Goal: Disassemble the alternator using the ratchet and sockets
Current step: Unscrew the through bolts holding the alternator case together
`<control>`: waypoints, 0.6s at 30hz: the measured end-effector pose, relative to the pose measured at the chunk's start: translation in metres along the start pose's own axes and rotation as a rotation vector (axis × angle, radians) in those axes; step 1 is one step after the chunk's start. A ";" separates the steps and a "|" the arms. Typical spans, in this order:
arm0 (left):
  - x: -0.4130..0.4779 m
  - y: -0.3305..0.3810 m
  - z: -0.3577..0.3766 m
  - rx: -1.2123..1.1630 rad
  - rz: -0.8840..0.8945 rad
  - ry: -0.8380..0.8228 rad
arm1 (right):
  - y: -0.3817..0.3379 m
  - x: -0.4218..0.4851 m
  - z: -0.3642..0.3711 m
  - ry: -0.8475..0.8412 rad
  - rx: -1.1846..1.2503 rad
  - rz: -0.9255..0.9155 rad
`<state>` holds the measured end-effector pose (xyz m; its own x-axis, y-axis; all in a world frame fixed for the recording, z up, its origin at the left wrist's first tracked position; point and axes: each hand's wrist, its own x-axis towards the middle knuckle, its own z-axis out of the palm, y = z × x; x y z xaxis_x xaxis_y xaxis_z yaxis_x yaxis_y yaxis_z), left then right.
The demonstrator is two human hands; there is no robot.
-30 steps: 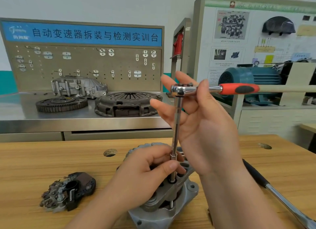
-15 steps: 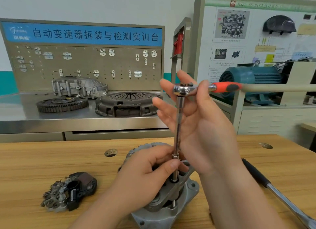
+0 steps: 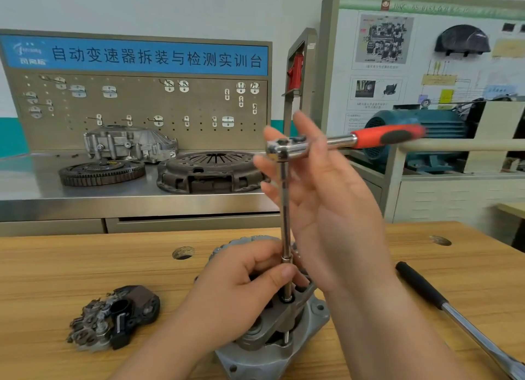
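Pale wood-grain workbench (image 3: 85, 266) right across the foreground. Centre, at its near edge: the alternator (image 3: 272, 351), grey cast metal with a ribbed housing, shaft axis upright. Right hand (image 3: 326, 215) up high, fingers straight and splayed against the head of the ratchet (image 3: 341, 141). Left hand (image 3: 235, 291) down low, thumb and curled fingers pinching the foot of the extension bar (image 3: 285, 203). Ratchet level, chrome head left, red-and-black grip pointing right. Slim steel bar near vertical, down into the alternator's bracket.
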<state>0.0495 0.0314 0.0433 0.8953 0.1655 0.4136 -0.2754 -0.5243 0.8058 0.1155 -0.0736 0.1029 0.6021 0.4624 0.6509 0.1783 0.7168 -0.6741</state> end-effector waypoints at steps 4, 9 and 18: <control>0.002 -0.002 0.001 -0.029 -0.032 0.018 | 0.003 -0.002 0.003 0.051 -0.138 -0.194; 0.000 0.002 0.000 -0.031 0.000 -0.017 | -0.001 0.001 -0.003 -0.001 0.141 0.063; 0.002 0.002 0.003 -0.007 -0.044 0.045 | 0.000 0.000 0.001 0.030 -0.176 -0.173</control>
<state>0.0516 0.0283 0.0444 0.8898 0.2261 0.3965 -0.2389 -0.5097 0.8266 0.1146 -0.0737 0.1034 0.5735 0.3231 0.7528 0.4122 0.6804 -0.6060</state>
